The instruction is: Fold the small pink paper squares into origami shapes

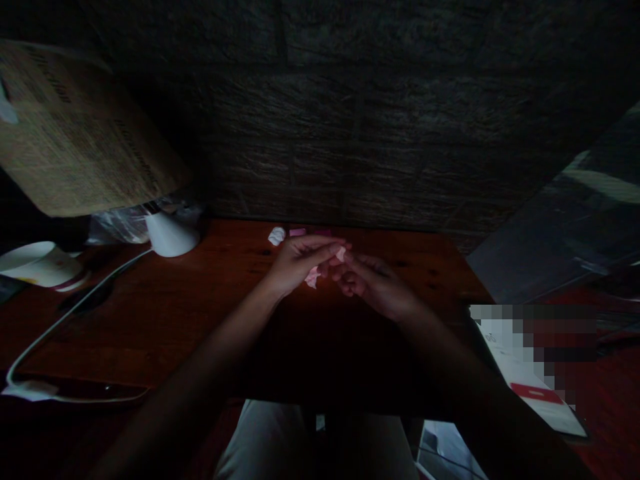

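Note:
Over the desk, my left hand (300, 263) and my right hand (374, 283) meet, fingertips close together. Both pinch a small pale pink piece (341, 253) that looks like crumpled paper. Just below my left fingers shows a second crumpled pink piece (313, 277), partly covered by the hand. A white crumpled ball (277, 235) lies behind my left wrist. Near the wall are a flat pink piece (297, 232) and a darker magenta one (324, 233). Dim light hides the finer details.
On the left of the wooden desk (220, 287) stand a lamp with a newspaper-print shade (95, 133) and a paper cup (43, 263) beside a clear plastic bag (117, 227). A white cable (75, 310) crosses there. A dark block wall (320, 133) rises behind.

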Action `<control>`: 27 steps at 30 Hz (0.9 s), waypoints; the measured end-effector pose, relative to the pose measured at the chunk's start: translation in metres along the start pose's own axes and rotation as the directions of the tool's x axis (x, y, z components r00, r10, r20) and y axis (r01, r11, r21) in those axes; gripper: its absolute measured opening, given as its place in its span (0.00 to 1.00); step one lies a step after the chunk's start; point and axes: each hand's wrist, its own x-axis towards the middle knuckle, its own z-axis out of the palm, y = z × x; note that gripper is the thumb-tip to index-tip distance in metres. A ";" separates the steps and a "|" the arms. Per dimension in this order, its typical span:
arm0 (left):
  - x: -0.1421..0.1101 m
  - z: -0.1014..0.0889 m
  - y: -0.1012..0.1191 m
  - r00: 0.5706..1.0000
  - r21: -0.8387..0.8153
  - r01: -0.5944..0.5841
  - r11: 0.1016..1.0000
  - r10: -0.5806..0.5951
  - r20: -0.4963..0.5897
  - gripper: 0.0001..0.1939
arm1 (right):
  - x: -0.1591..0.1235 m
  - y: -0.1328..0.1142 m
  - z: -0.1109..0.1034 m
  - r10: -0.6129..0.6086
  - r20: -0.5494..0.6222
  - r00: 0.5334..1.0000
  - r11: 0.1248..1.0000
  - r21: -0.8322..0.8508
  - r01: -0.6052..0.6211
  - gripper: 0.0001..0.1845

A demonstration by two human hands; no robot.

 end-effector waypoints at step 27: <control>0.001 0.006 -0.007 0.988 0.074 -0.072 0.995 0.081 -0.129 0.16 | 0.002 0.003 -0.003 -0.215 -0.115 0.970 0.914 -0.374 0.158 0.26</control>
